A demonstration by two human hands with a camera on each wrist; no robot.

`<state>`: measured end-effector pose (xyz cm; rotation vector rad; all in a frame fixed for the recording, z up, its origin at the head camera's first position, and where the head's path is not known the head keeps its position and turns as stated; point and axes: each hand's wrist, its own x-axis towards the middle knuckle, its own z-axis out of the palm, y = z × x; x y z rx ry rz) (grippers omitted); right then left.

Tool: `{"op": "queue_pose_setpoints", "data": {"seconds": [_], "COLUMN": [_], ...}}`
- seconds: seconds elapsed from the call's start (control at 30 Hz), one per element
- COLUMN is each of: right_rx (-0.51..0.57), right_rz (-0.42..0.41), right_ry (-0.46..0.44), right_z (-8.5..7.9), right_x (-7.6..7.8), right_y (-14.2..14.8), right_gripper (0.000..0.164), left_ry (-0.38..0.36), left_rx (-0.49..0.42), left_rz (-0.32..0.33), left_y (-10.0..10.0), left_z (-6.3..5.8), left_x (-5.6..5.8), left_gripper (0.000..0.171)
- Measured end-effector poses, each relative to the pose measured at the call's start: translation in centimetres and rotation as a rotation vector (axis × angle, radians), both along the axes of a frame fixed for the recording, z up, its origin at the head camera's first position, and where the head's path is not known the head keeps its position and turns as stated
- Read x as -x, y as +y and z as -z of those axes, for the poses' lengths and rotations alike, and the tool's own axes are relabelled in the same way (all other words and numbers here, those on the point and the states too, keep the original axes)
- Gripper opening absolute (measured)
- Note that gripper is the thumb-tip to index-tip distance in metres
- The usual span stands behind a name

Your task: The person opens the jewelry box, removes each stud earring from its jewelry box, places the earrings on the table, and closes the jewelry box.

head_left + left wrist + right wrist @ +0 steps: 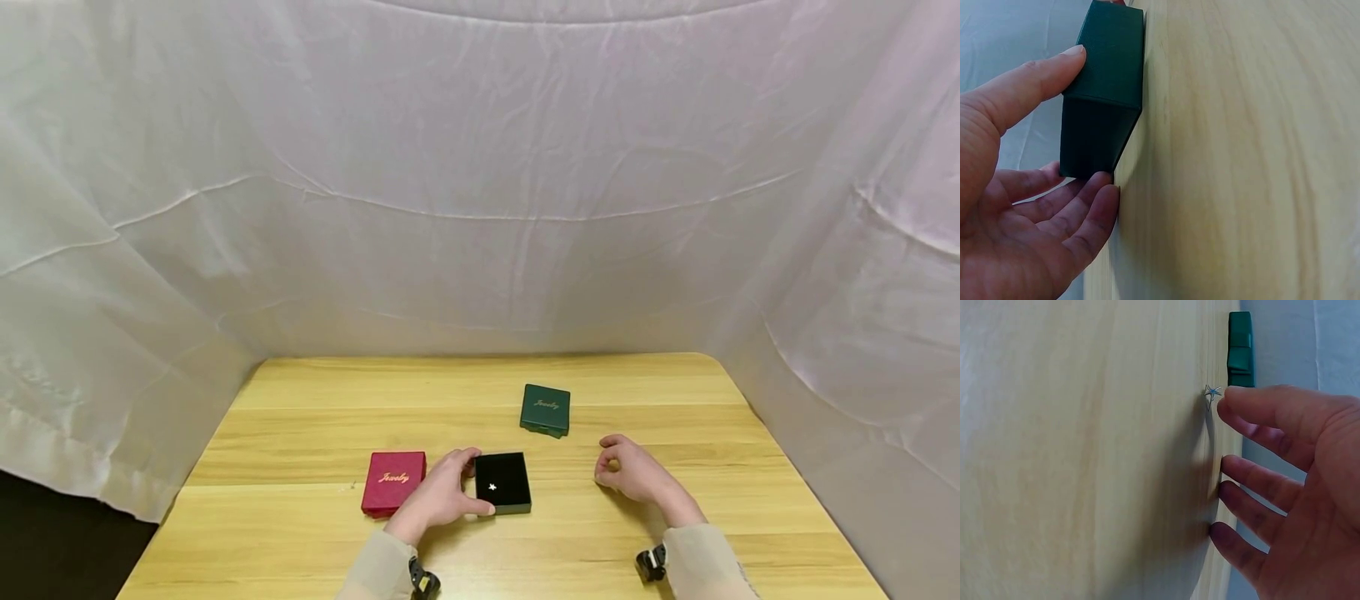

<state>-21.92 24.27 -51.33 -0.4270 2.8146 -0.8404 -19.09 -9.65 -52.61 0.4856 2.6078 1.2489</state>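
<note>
My left hand grips the left side of an uncovered dark green jewelry box. Its thumb lies on the near wall in the left wrist view, where the green side wall shows. A small silver star-shaped earring sits on the black lining. Farther right, my right hand is low over the table, thumb and forefinger together. At those fingertips is another star-shaped earring, pinched by its edge as far as I can see. The other fingers are spread, tips near the wood.
A red box marked "Jewelry" lies left of my left hand. Toward the back is a green lid or box with a bow on its front. All stand on a wooden table with pale cloth hanging around it.
</note>
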Motion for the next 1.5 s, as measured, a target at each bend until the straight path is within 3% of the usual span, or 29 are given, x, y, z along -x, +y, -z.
{"op": "queue_pose_setpoints", "data": {"seconds": [0.43,0.9,1.27,1.5], "right_rx": [0.008,0.095,0.198,0.202], "right_rz": [0.001,0.041,-0.074,-0.164], "right_ry": [0.017,0.077,0.09,0.081], "right_z": [0.1,-0.8,-0.8,-0.6], "right_x": [0.0,-0.3,-0.4,-0.5], "right_y": [0.0,-3.1,-6.7,-8.8], "right_gripper": [0.011,0.024,0.017,0.013], "left_ry": [-0.01,-0.016,-0.029,-0.017], "left_rx": [0.003,-0.001,-0.003,0.002], "left_rz": [-0.01,-0.012,-0.021,-0.018], "left_y": [0.0,0.0,0.0,0.0], "left_z": [0.1,0.1,0.0,0.0], "left_x": [0.0,0.0,-0.1,0.0], "left_gripper": [0.089,0.089,0.088,0.087]}}
